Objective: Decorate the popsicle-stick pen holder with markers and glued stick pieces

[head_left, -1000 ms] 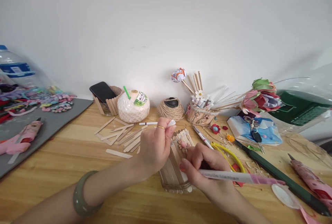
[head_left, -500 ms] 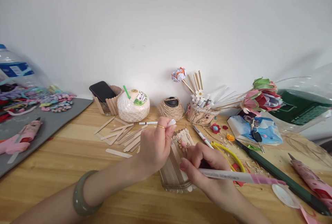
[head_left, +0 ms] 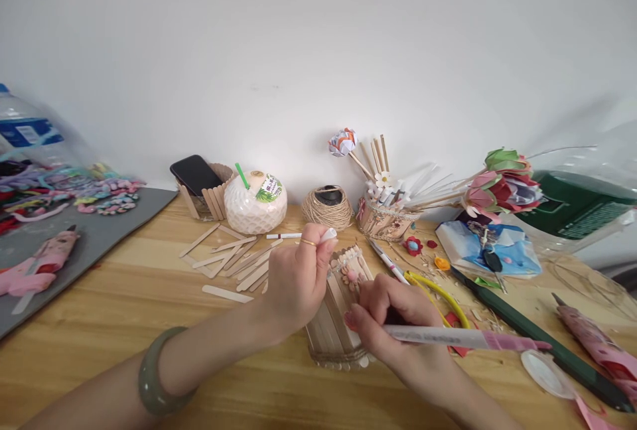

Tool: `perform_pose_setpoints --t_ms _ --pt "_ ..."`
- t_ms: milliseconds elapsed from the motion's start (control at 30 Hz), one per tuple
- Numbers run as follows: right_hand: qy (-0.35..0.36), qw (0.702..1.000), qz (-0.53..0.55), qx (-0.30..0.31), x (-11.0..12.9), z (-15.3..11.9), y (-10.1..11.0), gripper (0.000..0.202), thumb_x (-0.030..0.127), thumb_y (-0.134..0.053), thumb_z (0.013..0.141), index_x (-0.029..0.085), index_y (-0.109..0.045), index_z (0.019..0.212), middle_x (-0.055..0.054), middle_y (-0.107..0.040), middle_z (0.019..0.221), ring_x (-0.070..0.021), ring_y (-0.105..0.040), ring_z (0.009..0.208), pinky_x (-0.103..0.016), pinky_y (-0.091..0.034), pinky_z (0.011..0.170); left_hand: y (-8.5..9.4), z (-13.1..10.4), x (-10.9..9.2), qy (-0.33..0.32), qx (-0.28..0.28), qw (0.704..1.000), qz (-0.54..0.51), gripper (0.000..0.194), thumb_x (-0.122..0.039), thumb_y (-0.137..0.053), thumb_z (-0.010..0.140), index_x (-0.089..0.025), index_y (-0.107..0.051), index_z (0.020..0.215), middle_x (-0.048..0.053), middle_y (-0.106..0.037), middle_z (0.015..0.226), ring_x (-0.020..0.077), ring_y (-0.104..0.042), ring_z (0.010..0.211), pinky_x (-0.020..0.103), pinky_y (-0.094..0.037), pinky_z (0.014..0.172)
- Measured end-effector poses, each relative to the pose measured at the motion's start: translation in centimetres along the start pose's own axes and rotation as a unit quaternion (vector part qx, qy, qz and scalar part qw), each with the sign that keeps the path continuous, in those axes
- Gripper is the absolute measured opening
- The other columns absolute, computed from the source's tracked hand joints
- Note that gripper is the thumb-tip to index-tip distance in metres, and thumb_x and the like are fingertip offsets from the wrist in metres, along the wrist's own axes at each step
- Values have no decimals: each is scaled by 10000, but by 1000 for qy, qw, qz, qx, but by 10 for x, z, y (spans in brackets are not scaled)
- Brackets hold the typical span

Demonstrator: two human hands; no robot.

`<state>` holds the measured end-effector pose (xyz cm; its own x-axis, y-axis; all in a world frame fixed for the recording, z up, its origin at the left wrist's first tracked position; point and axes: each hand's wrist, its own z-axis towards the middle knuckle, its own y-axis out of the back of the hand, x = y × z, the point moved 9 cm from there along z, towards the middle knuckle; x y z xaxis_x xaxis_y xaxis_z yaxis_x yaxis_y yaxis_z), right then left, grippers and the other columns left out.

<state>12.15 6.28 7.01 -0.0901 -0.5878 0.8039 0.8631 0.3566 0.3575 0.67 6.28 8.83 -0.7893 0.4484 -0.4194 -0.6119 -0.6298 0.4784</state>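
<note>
My left hand (head_left: 298,277) is closed in a pinch, thumb against forefinger, on a small white piece (head_left: 328,235) whose kind I cannot make out. My right hand (head_left: 398,324) grips a marker (head_left: 438,336) with a white barrel and a pink tapered end that points right; its other end is hidden in the fingers. Below and between both hands lies a craft-stick holder (head_left: 331,324) with twine around one end and a small flower decoration (head_left: 351,275). My right fingers overlap its right side; contact cannot be told.
Loose craft sticks (head_left: 253,267) lie left of the hands. Behind stand a white coconut (head_left: 255,204), a twine ball (head_left: 327,210) and a decorated pen holder (head_left: 383,217). Yellow-handled scissors (head_left: 442,294), a long green tool (head_left: 537,334) and a pink glue gun (head_left: 592,344) lie right.
Almost nothing differs. Both hands keep their hold and place, and the marker's pink end has risen very slightly.
</note>
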Motion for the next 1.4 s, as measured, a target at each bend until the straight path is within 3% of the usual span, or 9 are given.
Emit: perform_pose_setpoints --t_ms 1400 --pt "14 998 56 6 3 2 1 354 75 -533 802 216 -272 610 87 -344 521 -67 -291 461 -200 -239 429 2 0 -1 -6 -17 1000 -6 161 -213 -322 939 -188 -476 901 -27 -596 511 130 -543 421 210 -383 432"
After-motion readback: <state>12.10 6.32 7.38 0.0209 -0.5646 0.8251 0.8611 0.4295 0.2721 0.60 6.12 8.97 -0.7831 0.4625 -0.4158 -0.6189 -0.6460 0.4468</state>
